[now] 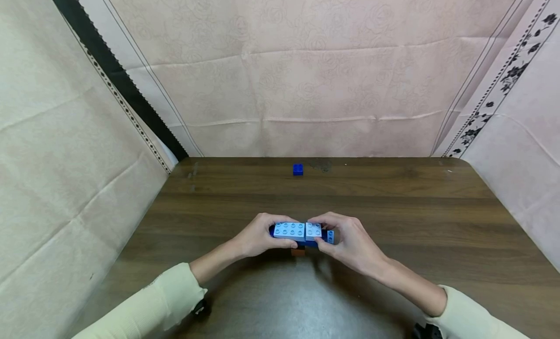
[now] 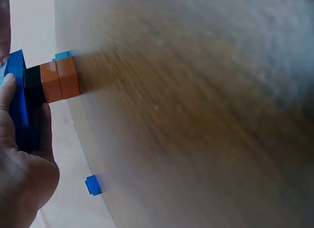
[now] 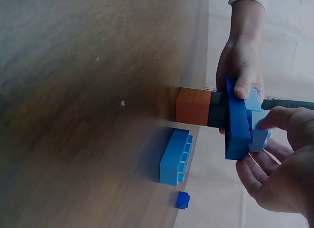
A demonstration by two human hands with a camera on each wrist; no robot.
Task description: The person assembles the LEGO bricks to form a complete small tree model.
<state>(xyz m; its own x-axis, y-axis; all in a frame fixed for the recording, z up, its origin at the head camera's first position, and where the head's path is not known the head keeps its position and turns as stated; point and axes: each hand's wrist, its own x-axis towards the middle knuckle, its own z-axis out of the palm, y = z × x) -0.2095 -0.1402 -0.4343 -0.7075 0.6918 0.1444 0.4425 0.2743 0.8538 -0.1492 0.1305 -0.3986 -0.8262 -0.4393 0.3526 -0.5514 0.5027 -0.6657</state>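
A stack of toy building bricks stands on the table, with orange bricks [image 3: 193, 106] at the bottom, a black brick [image 2: 34, 86] above them and a long dark blue brick [image 3: 236, 122] across the top. On the dark blue one sit a longer light blue brick [image 1: 288, 230] and a short light blue brick [image 1: 313, 230], side by side. My left hand [image 1: 261, 236] grips the left end of the dark blue brick, thumb on its near side. With thumb and fingers, my right hand [image 1: 350, 241] pinches the short light blue brick near the right end.
Another light blue brick [image 3: 172, 157] rests on the wooden table [image 1: 245, 183] behind the stack, partly hidden by the right hand in the head view. Farther back, near the far edge, lies a small dark blue brick [image 1: 298, 169]. Pale cloth [image 1: 306, 86] hangs behind the table.
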